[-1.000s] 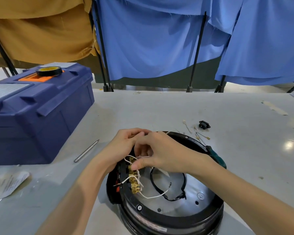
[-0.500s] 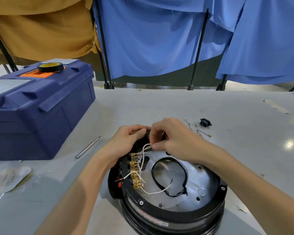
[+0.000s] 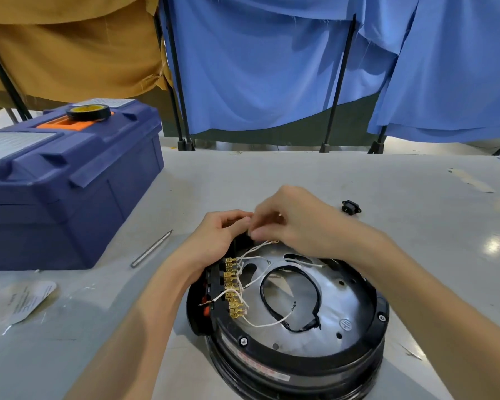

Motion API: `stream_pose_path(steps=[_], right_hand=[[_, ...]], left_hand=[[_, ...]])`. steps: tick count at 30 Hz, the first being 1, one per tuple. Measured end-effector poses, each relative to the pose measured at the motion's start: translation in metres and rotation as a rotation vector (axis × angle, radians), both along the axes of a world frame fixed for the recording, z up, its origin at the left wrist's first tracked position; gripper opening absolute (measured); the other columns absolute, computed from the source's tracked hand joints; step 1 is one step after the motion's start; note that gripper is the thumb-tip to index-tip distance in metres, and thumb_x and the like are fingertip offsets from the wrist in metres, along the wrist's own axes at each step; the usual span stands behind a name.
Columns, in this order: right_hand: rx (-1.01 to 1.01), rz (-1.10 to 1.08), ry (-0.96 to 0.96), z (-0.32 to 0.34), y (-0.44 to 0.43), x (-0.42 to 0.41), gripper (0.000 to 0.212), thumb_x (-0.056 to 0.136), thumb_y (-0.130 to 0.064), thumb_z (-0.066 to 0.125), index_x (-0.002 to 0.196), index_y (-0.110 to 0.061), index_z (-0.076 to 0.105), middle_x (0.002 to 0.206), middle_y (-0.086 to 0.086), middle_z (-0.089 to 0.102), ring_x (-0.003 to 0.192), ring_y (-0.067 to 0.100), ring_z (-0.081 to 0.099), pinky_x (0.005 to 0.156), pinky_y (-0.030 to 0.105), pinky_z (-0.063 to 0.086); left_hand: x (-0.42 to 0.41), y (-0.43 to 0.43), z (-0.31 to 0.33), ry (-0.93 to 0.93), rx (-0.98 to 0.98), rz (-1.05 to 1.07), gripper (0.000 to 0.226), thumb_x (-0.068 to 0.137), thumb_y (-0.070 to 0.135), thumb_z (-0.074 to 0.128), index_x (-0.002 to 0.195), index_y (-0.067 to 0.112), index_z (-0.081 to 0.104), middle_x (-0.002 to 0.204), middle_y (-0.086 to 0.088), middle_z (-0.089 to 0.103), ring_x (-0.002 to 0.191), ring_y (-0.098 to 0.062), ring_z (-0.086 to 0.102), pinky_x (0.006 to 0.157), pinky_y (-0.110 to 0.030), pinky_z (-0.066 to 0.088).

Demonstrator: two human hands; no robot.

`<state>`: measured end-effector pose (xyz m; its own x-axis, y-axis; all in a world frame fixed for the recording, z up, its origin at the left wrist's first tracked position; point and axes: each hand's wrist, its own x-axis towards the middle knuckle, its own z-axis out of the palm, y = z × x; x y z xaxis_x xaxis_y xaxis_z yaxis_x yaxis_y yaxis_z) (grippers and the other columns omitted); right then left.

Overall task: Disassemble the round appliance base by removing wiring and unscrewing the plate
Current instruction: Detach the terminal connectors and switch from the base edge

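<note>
The round black appliance base (image 3: 298, 353) lies upside down on the table, its silver metal plate (image 3: 338, 307) facing up. A row of brass terminals (image 3: 233, 287) with thin white wires (image 3: 251, 256) runs along its left inner edge, and a black wire loop (image 3: 289, 298) lies on the plate. My left hand (image 3: 217, 238) grips the far left edge of the base. My right hand (image 3: 298, 220) pinches a white wire just above that edge, fingertips close to my left hand's.
A dark blue toolbox (image 3: 61, 183) with a roll of tape (image 3: 88, 112) on top stands at the left. A metal pin tool (image 3: 152, 249) lies beside it, a small black socket part (image 3: 351, 206) at the right, a paper label (image 3: 26, 298) at the near left.
Both hands have shifted away from me to the base's far left edge. My right hand has drawn the white wire up and back from the terminal row. The view has tilted slightly.
</note>
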<state>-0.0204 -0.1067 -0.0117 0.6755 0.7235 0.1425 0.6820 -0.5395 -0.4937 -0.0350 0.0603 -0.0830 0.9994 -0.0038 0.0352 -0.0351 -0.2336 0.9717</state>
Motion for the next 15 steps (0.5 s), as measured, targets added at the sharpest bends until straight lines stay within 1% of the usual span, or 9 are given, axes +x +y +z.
stream_pose_path(steps=[1, 3, 4, 6, 9, 11, 13, 15], right_hand=[[0.005, 0.016, 0.012, -0.004, 0.007, -0.001, 0.008, 0.084, -0.02, 0.073, 0.088, -0.017, 0.078, 0.078, -0.002, 0.072, 0.072, 0.01, 0.062, 0.069, 0.023, 0.048], [-0.041, 0.051, 0.044, -0.014, 0.02, -0.003, 0.008, 0.08, -0.022, 0.076, 0.085, -0.015, 0.078, 0.072, -0.003, 0.069, 0.071, 0.012, 0.061, 0.069, 0.026, 0.049], [-0.069, 0.061, 0.055, -0.018, 0.025, -0.005, 0.009, 0.079, -0.021, 0.077, 0.083, -0.013, 0.077, 0.069, -0.004, 0.066, 0.07, 0.013, 0.06, 0.068, 0.027, 0.048], [-0.092, 0.06, 0.068, -0.023, 0.031, -0.005, 0.01, 0.078, -0.018, 0.078, 0.08, -0.009, 0.074, 0.063, -0.007, 0.059, 0.064, 0.011, 0.056, 0.063, 0.025, 0.044], [-0.099, 0.052, 0.06, -0.023, 0.035, -0.005, 0.007, 0.078, -0.011, 0.076, 0.076, -0.006, 0.073, 0.06, -0.004, 0.057, 0.062, 0.013, 0.055, 0.061, 0.025, 0.044], [-0.106, 0.028, 0.011, -0.023, 0.036, -0.005, 0.005, 0.076, -0.004, 0.072, 0.071, -0.005, 0.072, 0.058, 0.0, 0.057, 0.061, 0.017, 0.055, 0.057, 0.026, 0.043], [-0.114, -0.019, -0.061, -0.026, 0.039, -0.007, 0.009, 0.071, 0.001, 0.067, 0.065, -0.005, 0.07, 0.058, 0.006, 0.057, 0.061, 0.023, 0.056, 0.054, 0.027, 0.042], [-0.112, -0.049, -0.09, -0.029, 0.043, -0.01, 0.013, 0.069, 0.002, 0.063, 0.06, -0.007, 0.065, 0.058, 0.006, 0.055, 0.062, 0.026, 0.055, 0.053, 0.027, 0.041]], left_hand=[[-0.001, 0.0, 0.001, -0.001, 0.007, -0.005, 0.022, 0.097, 0.018, 0.052, 0.095, 0.022, 0.073, 0.084, 0.003, 0.076, 0.075, -0.004, 0.069, 0.062, -0.013, 0.051], [-0.004, 0.0, 0.002, -0.004, -0.001, -0.015, 0.028, 0.096, 0.009, 0.05, 0.083, 0.023, 0.072, 0.069, 0.007, 0.074, 0.062, -0.002, 0.067, 0.052, -0.013, 0.048], [-0.005, 0.0, 0.002, -0.011, -0.005, -0.016, 0.032, 0.094, 0.003, 0.048, 0.08, 0.022, 0.07, 0.064, 0.009, 0.072, 0.058, -0.001, 0.066, 0.048, -0.013, 0.047], [-0.007, 0.001, 0.002, -0.026, 0.005, -0.014, 0.04, 0.092, -0.004, 0.044, 0.074, 0.022, 0.067, 0.057, 0.01, 0.069, 0.051, 0.001, 0.063, 0.045, -0.012, 0.045], [-0.006, 0.0, 0.002, -0.049, 0.032, -0.016, 0.052, 0.088, -0.011, 0.039, 0.063, 0.025, 0.068, 0.053, 0.011, 0.067, 0.047, 0.002, 0.061, 0.043, -0.01, 0.043], [-0.004, 0.001, 0.001, -0.051, 0.053, -0.012, 0.06, 0.085, -0.014, 0.037, 0.057, 0.028, 0.07, 0.051, 0.013, 0.065, 0.044, 0.003, 0.058, 0.041, -0.01, 0.041], [-0.003, 0.001, 0.001, -0.044, 0.075, -0.011, 0.066, 0.083, -0.016, 0.036, 0.054, 0.032, 0.07, 0.047, 0.013, 0.063, 0.041, 0.004, 0.054, 0.039, -0.009, 0.039], [-0.002, 0.003, 0.0, -0.05, 0.092, -0.014, 0.066, 0.081, -0.017, 0.036, 0.053, 0.032, 0.069, 0.047, 0.013, 0.062, 0.04, 0.004, 0.053, 0.039, -0.009, 0.037]])
